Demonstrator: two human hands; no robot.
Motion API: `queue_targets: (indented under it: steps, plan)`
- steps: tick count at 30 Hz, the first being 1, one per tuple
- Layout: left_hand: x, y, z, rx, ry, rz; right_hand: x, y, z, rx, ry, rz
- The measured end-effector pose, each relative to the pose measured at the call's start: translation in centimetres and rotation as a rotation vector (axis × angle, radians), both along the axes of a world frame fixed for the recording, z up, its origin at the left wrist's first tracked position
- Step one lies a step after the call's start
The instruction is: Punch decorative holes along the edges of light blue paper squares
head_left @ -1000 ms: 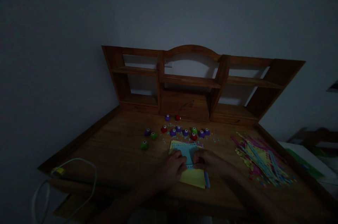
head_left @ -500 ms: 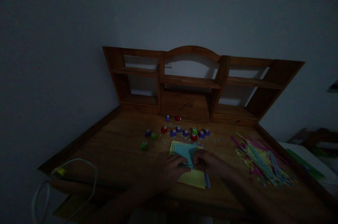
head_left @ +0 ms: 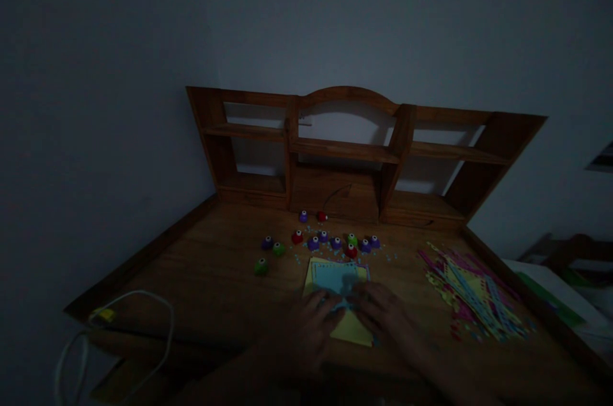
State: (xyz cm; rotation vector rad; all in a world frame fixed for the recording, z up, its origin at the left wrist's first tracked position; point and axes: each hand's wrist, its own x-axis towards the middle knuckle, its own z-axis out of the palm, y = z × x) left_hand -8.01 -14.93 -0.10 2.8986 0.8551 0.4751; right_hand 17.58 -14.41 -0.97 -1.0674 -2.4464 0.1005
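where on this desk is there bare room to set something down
The desk is bare left of the leftmost green piece, and between the right hand and the strip pile. It's crowded just beyond the yellow paper, where coloured pieces cluster.

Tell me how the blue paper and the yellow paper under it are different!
Place: the blue paper is on top, while the yellow paper is underneath.
Size: the blue paper looks smaller, because the yellow paper pokes out past it.
Edges: the blue paper has a row of tiny marks, maybe holes, along its far edge; the yellow paper's near part looks plain.
Both are in one stack on the wooden desk.
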Motion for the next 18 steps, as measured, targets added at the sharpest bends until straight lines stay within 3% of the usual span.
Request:
queue_targets:
  steps: [3,7,18]
  plan:
    - [0.3,-0.8,-0.8,0.007,-0.022,0.032,-0.1,-1.0,-0.4,0.092,-0.059,0.017]
    - [1.0,-1.6,-1.9,0.014,-0.046,0.099,-0.4,-2.1,0.5,0.099,-0.149,0.081]
    - [0.5,-1.8,-2.2,0.086,-0.061,0.13,-0.4,-3.2,1.2,0.051,-0.166,0.005]
